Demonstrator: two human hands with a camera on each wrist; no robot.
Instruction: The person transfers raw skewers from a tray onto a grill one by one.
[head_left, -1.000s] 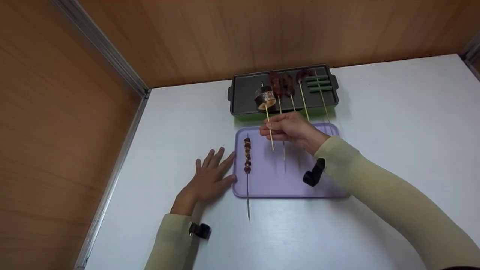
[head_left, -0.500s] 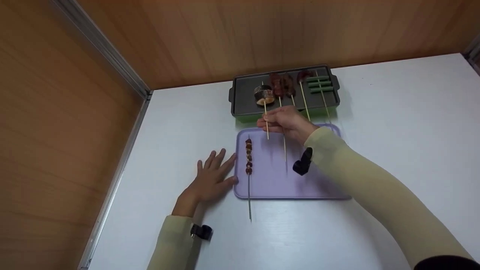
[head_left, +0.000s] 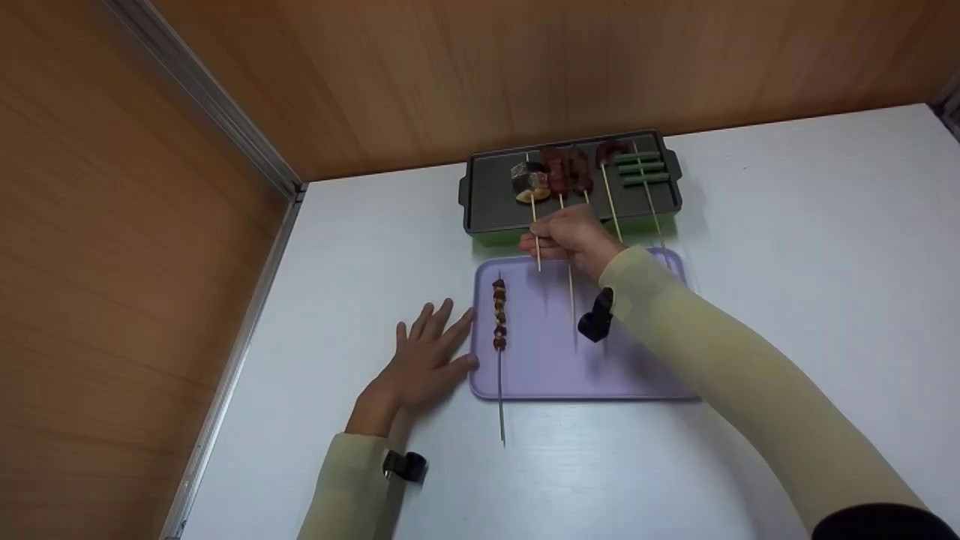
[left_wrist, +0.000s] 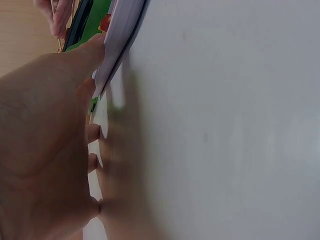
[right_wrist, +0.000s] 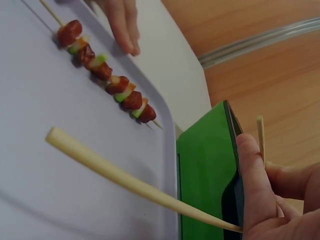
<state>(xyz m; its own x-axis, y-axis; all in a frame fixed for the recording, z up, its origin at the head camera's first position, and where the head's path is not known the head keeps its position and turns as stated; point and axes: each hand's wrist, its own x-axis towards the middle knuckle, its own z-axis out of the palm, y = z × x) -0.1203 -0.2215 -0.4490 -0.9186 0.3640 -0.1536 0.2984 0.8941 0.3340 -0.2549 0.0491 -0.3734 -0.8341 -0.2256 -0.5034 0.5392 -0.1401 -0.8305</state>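
My right hand (head_left: 574,234) pinches the stick of a skewer with a thick, dark-skinned, pale-ended chunk (head_left: 530,182). That chunk is over the left part of the black grill pan (head_left: 487,199); whether it touches the pan I cannot tell. The held stick (right_wrist: 261,137) also shows between thumb and fingers in the right wrist view. My left hand (head_left: 424,366) lies spread on the white table, its thumb and index fingertip at the left rim of the purple tray (head_left: 555,379). A meat-and-vegetable skewer (head_left: 499,315) lies along the tray's left side.
On the pan lie two brown-red meat skewers (head_left: 555,172), a curled dark-red skewer (head_left: 611,153) and a green-stick skewer (head_left: 641,168). Their sticks extend toward the tray, one passing under my right hand. A wooden wall (head_left: 450,75) stands behind.
My right hand has moved a little forward, carrying the chunk skewer farther over the pan and next to the meat skewers. My left hand stays at the tray rim.
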